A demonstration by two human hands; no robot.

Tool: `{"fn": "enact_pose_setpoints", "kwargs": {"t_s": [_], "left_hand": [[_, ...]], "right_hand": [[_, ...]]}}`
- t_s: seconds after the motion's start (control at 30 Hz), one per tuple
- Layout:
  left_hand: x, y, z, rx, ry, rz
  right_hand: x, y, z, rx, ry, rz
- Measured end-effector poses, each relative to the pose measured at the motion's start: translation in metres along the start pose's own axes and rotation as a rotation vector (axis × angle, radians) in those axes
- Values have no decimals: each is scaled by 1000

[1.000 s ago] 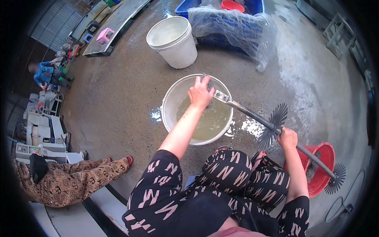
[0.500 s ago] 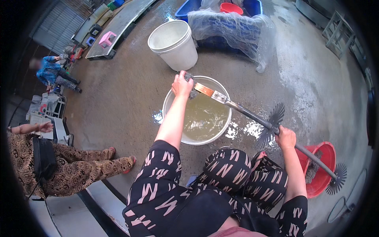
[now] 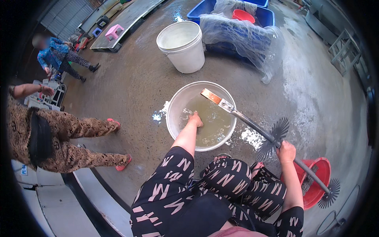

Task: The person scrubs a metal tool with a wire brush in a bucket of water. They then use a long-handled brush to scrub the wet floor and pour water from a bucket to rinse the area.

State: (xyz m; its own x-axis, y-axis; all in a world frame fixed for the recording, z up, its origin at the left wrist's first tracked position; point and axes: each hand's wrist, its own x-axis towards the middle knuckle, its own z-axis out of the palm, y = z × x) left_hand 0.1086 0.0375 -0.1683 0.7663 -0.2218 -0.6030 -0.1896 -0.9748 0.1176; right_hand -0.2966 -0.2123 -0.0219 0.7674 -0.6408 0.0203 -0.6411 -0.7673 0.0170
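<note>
My right hand (image 3: 286,152) grips a long grey metal shaft (image 3: 252,125) just below a disc of dark, fan-like blades (image 3: 281,127). A second bladed disc (image 3: 331,192) sits at the shaft's lower right end. At the other end a flat copper-coloured strip (image 3: 211,96) is bolted on and hangs over the white tub (image 3: 170,118). My left hand (image 3: 194,118) is dipped into the tub's murky water (image 3: 213,126). The water hides its fingers and anything in them.
Beyond the tub stands a tall white bucket (image 3: 185,59), with net-draped blue bins (image 3: 237,43) behind it. A red bucket (image 3: 320,185) with grey stuff inside is near my right arm. One person (image 3: 94,156) stands close on the left, another (image 3: 59,57) farther back.
My left hand, with a grey scouring clump in it, was at the copper-coloured strip and has dropped into the water. The right hand keeps its hold. The far person has shifted slightly.
</note>
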Motion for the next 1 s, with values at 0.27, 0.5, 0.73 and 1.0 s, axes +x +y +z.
{"fn": "enact_pose_setpoints", "kwargs": {"t_s": [0.27,0.5,0.73,1.0], "left_hand": [[-53,8,-123,-1451,122,302],[-35,70,-84,-1591,210,481],[-26,59,-94,-1488,118,451],[-24,42,-114,-1491,-45,444]], "right_hand": [[-8,6,3,-40,-39,56],[-7,9,18,-59,-2,38],[-7,21,30,-100,18,56],[-6,8,16,-93,-6,49]]}}
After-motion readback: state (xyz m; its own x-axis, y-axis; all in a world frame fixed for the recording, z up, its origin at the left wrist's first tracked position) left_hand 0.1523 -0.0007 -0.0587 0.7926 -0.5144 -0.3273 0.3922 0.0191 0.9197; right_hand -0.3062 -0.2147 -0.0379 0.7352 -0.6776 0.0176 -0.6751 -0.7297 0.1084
